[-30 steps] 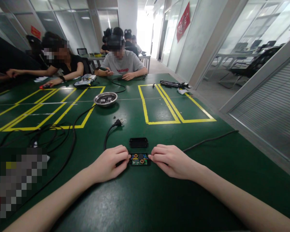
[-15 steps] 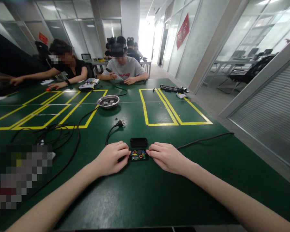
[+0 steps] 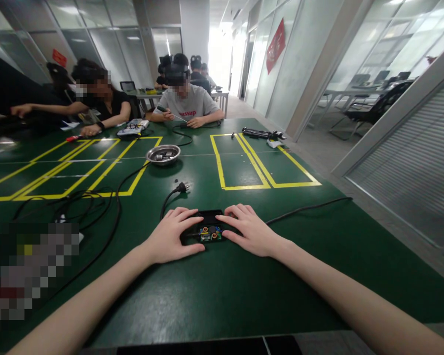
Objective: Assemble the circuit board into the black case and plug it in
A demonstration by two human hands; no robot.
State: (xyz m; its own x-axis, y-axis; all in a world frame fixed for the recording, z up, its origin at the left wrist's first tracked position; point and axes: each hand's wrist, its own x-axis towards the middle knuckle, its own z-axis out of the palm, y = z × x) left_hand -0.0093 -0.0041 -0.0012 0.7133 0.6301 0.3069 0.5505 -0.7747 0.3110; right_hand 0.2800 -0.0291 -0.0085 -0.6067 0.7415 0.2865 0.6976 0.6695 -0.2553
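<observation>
A small circuit board (image 3: 210, 234) with copper-wound coils lies in a black case half on the table in front of me. Just behind it is the black cover (image 3: 210, 216), with its hollow side up. My left hand (image 3: 173, 234) is spread at the left of both pieces, its fingertips by the cover's left end and its thumb near the board's front. From the right, my right hand (image 3: 252, 230) reaches in with fingers apart, fingertips at the cover's right end and thumb beside the board. Whether the fingertips touch the cover is hard to tell.
A black plug (image 3: 181, 187) on a cable lies beyond my left hand. Farther back stands a metal bowl (image 3: 163, 155) of small metal parts. Tangled cables (image 3: 92, 197) lie at left. Another cable (image 3: 311, 209) runs right. A person (image 3: 187, 103) across the green table (image 3: 214, 296) holds a tool.
Both hands have opened from pinching the board case's ends and moved forward toward the cover, fingers now spread. The cover sits closer to the board.
</observation>
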